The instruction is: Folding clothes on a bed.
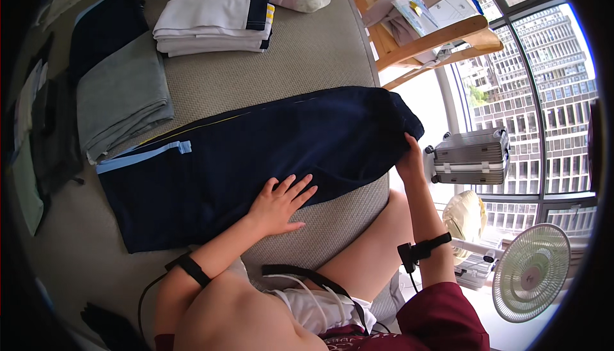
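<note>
Got a navy garment (256,146) laid out on the beige bed (313,50). Pinching the right end with the right hand (409,159), just resting the left hand (279,207), fingers splayed, along the near edge. Got some folded grey fabric (125,95) by the left end too.

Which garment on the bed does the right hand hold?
The navy garment nearest the person: the right hand grips its end. No hand touches the grey pile, white pile or other navy pile.

A fan (530,278) and grey suitcase (471,144) are near a window (528,63).
</note>
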`<move>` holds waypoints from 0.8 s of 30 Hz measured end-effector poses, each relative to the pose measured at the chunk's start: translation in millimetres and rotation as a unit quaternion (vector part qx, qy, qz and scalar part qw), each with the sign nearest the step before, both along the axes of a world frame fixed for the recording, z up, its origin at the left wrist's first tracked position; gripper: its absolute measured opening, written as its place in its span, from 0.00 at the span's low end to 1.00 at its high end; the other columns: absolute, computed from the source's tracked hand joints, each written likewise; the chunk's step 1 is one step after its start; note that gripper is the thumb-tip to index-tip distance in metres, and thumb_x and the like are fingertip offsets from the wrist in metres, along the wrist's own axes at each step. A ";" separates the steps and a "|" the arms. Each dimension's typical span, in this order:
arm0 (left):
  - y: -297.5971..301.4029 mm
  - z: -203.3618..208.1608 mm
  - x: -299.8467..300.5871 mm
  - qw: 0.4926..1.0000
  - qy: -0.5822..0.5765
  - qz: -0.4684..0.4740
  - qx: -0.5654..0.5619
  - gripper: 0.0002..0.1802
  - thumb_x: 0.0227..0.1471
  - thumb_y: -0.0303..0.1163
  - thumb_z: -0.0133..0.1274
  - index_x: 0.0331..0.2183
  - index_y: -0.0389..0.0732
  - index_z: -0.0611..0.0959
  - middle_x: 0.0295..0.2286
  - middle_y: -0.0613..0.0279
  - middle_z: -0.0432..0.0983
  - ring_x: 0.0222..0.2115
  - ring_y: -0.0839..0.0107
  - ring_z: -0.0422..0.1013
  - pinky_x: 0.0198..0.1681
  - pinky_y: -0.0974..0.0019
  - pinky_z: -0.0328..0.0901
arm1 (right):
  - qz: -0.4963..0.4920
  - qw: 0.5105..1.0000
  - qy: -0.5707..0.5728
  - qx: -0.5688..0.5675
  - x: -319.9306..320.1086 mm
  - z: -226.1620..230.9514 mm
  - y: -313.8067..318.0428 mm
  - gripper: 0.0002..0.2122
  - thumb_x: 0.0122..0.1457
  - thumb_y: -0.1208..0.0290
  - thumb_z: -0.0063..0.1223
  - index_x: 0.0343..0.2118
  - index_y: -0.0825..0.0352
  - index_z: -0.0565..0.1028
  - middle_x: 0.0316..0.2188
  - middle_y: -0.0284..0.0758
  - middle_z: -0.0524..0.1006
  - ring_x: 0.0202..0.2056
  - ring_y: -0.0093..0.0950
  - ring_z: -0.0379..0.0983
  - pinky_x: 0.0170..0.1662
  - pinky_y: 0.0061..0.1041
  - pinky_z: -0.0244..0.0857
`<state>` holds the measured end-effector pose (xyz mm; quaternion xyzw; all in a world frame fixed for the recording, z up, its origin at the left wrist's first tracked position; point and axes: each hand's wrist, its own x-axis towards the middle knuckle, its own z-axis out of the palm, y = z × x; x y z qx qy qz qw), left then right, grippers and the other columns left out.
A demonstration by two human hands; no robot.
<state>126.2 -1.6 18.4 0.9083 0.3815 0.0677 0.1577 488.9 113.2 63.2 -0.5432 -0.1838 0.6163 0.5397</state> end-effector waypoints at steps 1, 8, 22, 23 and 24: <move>-1.3 0.6 -4.0 1.000 0.007 0.007 -0.001 0.48 0.43 0.62 0.50 0.61 0.54 0.54 0.62 0.63 0.42 0.58 0.63 0.51 0.55 0.52 0.45 | -0.012 0.999 0.038 0.029 -18.5 12.9 -0.4 0.16 0.58 0.68 0.47 0.48 0.71 0.69 0.47 0.38 0.73 0.48 0.32 0.69 0.56 0.31 0.59; 3.8 9.4 -3.3 0.999 -0.012 -0.009 -0.035 0.49 0.42 0.60 0.53 0.60 0.51 0.56 0.61 0.59 0.44 0.57 0.58 0.54 0.53 0.49 0.52 | -0.042 0.986 0.050 0.152 -114.3 100.4 -28.8 0.17 0.59 0.69 0.47 0.50 0.68 0.67 0.49 0.38 0.70 0.50 0.34 0.67 0.56 0.34 0.59; -32.1 -21.2 -6.6 0.956 -0.197 0.162 -0.143 0.50 0.44 0.62 0.51 0.58 0.37 0.57 0.58 0.51 0.51 0.59 0.53 0.48 0.62 0.50 0.41 | 0.485 0.710 -0.419 0.290 -331.5 22.2 -115.1 0.23 0.40 0.78 0.56 0.41 0.65 0.61 0.63 0.49 0.44 0.65 0.49 0.34 0.58 0.62 0.37; -30.7 -25.9 -3.8 0.964 -0.182 0.129 -0.148 0.50 0.44 0.62 0.51 0.58 0.37 0.57 0.58 0.51 0.51 0.58 0.53 0.48 0.62 0.50 0.42 | 0.530 0.645 -0.476 0.277 -336.1 2.1 -117.4 0.20 0.43 0.76 0.56 0.41 0.64 0.64 0.64 0.43 0.43 0.65 0.49 0.35 0.57 0.64 0.38; -30.4 -30.2 -1.4 0.967 -0.176 0.106 -0.151 0.50 0.45 0.62 0.50 0.58 0.37 0.56 0.58 0.50 0.51 0.58 0.53 0.48 0.62 0.50 0.42 | 0.531 0.643 -0.479 0.276 -337.3 6.3 -115.7 0.20 0.43 0.76 0.56 0.41 0.64 0.64 0.64 0.43 0.43 0.65 0.49 0.35 0.57 0.64 0.38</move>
